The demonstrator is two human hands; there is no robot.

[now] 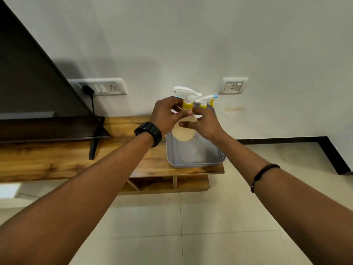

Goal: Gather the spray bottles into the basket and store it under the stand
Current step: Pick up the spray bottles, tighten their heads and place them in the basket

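Both hands hold one spray bottle (pixel 183 129) above the basket (pixel 193 153): the left hand (pixel 165 116) pinches its neck, the right hand (pixel 202 124) cups its side. Lower it straight down beside the second bottle (pixel 205 101). The basket sits near the worktop (pixel 57 159) edge, so push gently.

Both bare forearms reach forward, hands meeting in the middle. The left hand (pixel 165 115), a black watch (pixel 148 133) on its wrist, curls its fingers closed; the right hand (pixel 203 122), a dark cord bracelet (pixel 262 174) behind it, spreads loosely curved fingers.
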